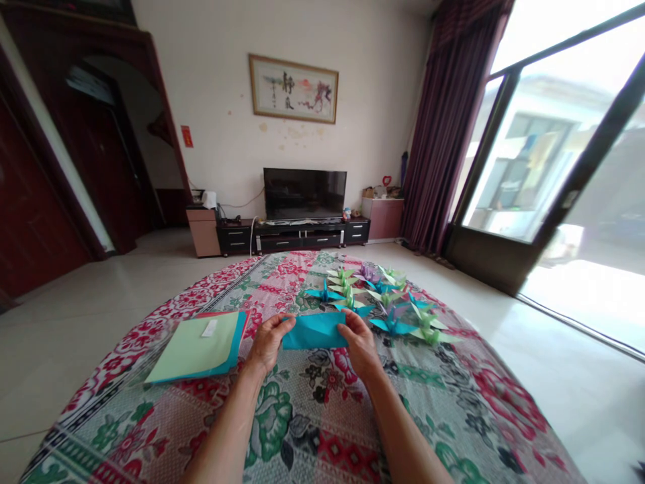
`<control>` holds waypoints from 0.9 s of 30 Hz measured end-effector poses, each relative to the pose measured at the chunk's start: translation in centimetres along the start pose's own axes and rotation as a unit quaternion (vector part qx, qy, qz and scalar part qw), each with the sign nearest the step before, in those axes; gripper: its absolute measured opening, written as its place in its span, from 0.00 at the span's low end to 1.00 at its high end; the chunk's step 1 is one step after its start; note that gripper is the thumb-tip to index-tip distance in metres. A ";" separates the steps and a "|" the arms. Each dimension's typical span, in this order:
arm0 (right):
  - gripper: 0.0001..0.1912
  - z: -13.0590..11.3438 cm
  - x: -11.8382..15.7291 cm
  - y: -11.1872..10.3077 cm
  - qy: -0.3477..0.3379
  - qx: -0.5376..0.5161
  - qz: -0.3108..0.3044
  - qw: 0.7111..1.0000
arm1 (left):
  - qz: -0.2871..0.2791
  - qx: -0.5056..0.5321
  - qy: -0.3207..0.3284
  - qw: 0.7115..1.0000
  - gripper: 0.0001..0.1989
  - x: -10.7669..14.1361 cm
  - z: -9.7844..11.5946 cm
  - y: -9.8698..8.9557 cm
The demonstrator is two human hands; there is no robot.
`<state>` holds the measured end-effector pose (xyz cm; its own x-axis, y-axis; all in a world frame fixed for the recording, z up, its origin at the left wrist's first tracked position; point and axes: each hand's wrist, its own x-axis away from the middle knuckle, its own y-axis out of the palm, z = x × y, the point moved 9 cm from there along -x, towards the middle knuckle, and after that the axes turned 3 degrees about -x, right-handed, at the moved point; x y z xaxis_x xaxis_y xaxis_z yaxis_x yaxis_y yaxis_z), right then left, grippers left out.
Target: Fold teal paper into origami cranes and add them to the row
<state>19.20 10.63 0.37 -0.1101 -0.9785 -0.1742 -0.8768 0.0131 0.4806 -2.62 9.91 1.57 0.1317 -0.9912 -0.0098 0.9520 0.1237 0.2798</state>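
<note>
A blue sheet of paper [315,331], folded into a wide rectangle, is held up above the flowered tablecloth [312,430]. My left hand [269,341] pinches its left end between thumb and fingers. At the right end, my right hand [359,339] grips the paper the same way. To the left lies a stack of coloured paper [194,346], pale green on top, with blue and red edges showing and a small white slip [209,328] on it. Several folded paper cranes in green, blue and purple stand to the right, among them a blue crane [394,324].
Beyond the round table, a television [305,193] stands on a low black cabinet [287,240]. A framed picture [293,89] hangs on the wall. Purple curtains [441,134] and a glass door [534,161] are at the right.
</note>
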 end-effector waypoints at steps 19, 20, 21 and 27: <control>0.20 -0.5 0.0 -0.2 -0.030 0.079 0.014 0.996 | 0.018 -0.080 0.040 0.996 0.19 -1.2 -1.2 -1.2; 0.20 -0.5 0.0 -0.3 -0.036 0.109 0.013 0.993 | 0.024 -0.114 0.046 0.992 0.18 -1.2 -1.1 -1.3; 0.20 -0.4 0.0 -0.3 -0.043 0.152 0.012 0.987 | 0.031 -0.158 0.051 0.986 0.17 -1.2 -1.1 -1.5; 0.19 -0.7 0.7 0.7 -0.108 0.491 0.017 0.864 | 0.071 -0.462 0.118 0.876 0.08 -0.7 -0.2 -1.1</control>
<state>18.80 9.83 1.15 -0.1351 -0.9141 -0.3824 -0.8345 0.3130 -0.4534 -3.69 10.49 1.06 0.2159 -0.9396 -0.2658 0.7245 0.3366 -0.6015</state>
